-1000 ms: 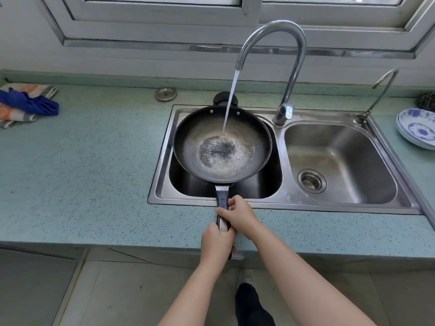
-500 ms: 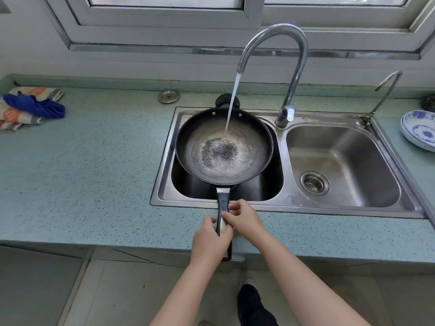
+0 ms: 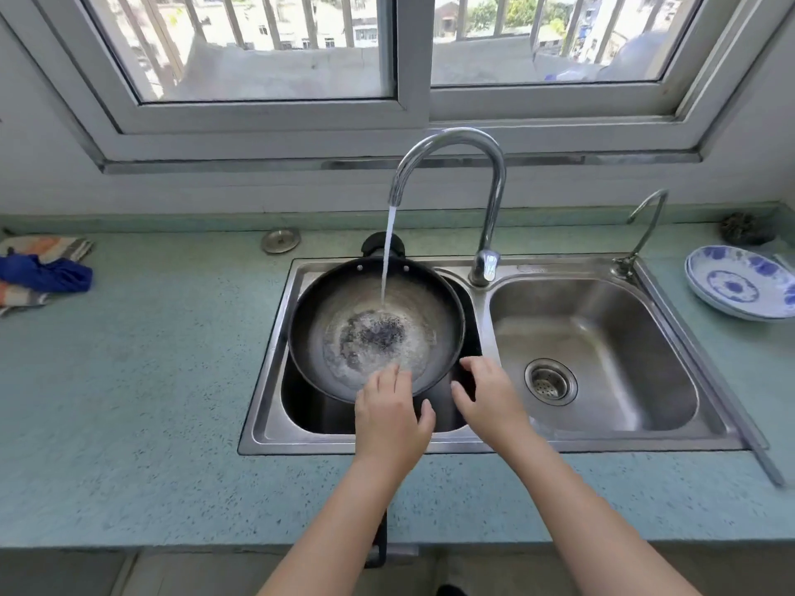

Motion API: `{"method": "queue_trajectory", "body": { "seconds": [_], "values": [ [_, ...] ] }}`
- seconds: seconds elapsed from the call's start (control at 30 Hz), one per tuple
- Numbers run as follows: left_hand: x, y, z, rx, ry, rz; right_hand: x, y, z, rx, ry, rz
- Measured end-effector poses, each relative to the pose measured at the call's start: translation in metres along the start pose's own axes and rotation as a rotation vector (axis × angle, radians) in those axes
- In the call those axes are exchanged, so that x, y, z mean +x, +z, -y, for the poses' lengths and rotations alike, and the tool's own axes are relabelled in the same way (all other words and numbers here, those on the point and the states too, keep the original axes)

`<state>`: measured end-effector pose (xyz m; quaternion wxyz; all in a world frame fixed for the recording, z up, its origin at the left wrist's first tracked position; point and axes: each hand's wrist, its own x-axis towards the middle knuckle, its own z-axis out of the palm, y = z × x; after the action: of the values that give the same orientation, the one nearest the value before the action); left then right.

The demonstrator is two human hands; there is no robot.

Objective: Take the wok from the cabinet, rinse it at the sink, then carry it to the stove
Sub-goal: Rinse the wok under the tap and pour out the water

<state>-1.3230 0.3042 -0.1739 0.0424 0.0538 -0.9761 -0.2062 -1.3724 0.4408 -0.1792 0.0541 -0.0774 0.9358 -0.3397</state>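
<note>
The black wok (image 3: 344,320) rests in the left basin of the steel sink (image 3: 266,380). Water falls from the tall faucet (image 3: 490,200) into its worn, foamy centre. The wok's handle runs toward me under my left forearm; only its end (image 3: 380,548) shows past the counter edge. My left hand (image 3: 391,415) hovers over the wok's near rim with fingers apart, fingertips at the rim. To its right, my right hand (image 3: 486,393) is spread over the near-right rim and the basin. Neither hand holds anything.
The right basin (image 3: 602,359) has a drain strainer. A small tap (image 3: 645,225) stands behind it. Blue-and-white plates (image 3: 740,281) and a dark scrubber (image 3: 746,229) sit at the right. A blue and striped cloth (image 3: 43,268) lies far left. A metal plug (image 3: 281,241) lies behind the sink.
Both hands have let go of the wok handle and moved forward to the wok's near rim. My view has tilted up, showing the window.
</note>
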Motion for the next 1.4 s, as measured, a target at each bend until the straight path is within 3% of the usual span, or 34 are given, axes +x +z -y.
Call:
{"method": "queue_trajectory", "body": {
  "seconds": [0.43,0.87,1.23,1.4],
  "values": [
    [0.094,0.029,-0.061,0.048,0.109,0.075,0.091,-0.053,-0.048,-0.271,-0.091,-0.019],
    [0.148,0.045,-0.075,0.064,0.027,0.046,0.152,-0.046,-0.068,-0.530,-0.132,0.149],
    [0.141,0.055,-0.076,0.052,-0.035,0.011,0.144,-0.029,-0.069,-0.469,-0.178,-0.057],
    [0.130,0.054,-0.067,0.053,-0.043,0.024,0.137,-0.023,-0.073,-0.505,-0.166,-0.040]
  ]
}}
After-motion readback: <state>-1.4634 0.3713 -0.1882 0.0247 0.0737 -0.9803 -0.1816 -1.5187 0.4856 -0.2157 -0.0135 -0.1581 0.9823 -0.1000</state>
